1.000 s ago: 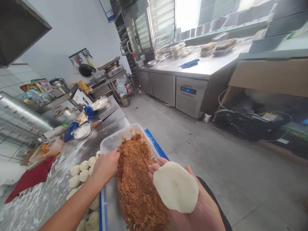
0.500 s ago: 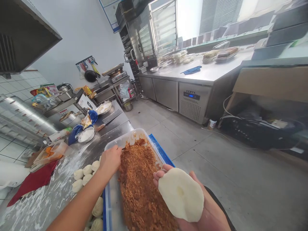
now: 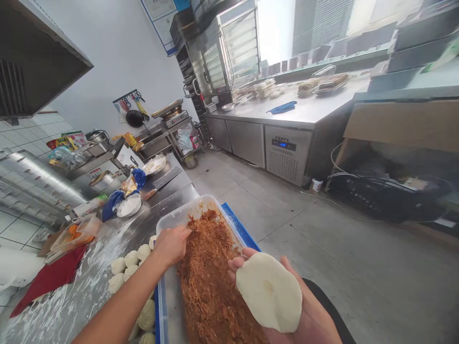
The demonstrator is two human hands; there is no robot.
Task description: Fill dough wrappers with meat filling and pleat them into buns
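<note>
My right hand (image 3: pixel 311 320) lies palm up at the bottom right, with a flat round disc of white dough (image 3: pixel 268 292) resting on its palm and fingers. My left hand (image 3: pixel 171 246) is closed, its fingertips at the near-left edge of the brown minced filling (image 3: pixel 211 277). What it grips is hidden. The filling lies heaped in a clear plastic tub (image 3: pixel 179 214), which sits on a blue tray (image 3: pixel 239 224) at the edge of the floured steel counter (image 3: pixel 82 291).
Several dough balls (image 3: pixel 131 260) lie on the counter left of the tub, with shaped buns (image 3: pixel 147 315) nearer me. Further back are a red cloth (image 3: pixel 50 279), a white bowl (image 3: pixel 129 205), bags and a cleaver (image 3: pixel 163 180). Tiled floor lies to the right.
My left hand has moved slightly right and into the filling's edge. The view has tilted a little, and my right hand still holds the dough disc.
</note>
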